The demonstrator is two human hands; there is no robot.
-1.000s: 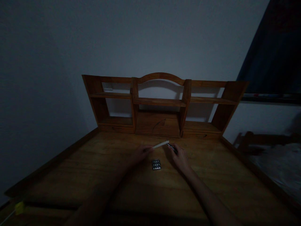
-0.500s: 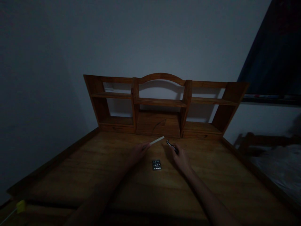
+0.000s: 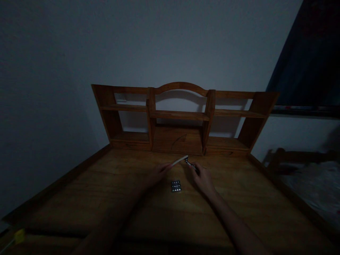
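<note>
My left hand [image 3: 160,171] is closed on one end of a thin white strip [image 3: 179,160], which points up and to the right and looks slightly curved. My right hand [image 3: 202,176] grips the dark handle of a razor [image 3: 188,162] with a shiny metal head. The razor's head is at the strip's far end, against its underside or very close to it; the dim light hides which. On the desk between my forearms lies a small dark pack [image 3: 176,186] with rows of shiny pieces.
The wooden desk [image 3: 148,219] has a wooden shelf unit [image 3: 180,115] along its back, against the wall. A raised edge [image 3: 281,187] borders the right side. A yellow object [image 3: 19,236] with a pale cord sits at the lower left.
Half a second ago the strip and the razor head were apart. Now they have come together again, the strip moving right and the razor slightly left. The pack has stayed put.
</note>
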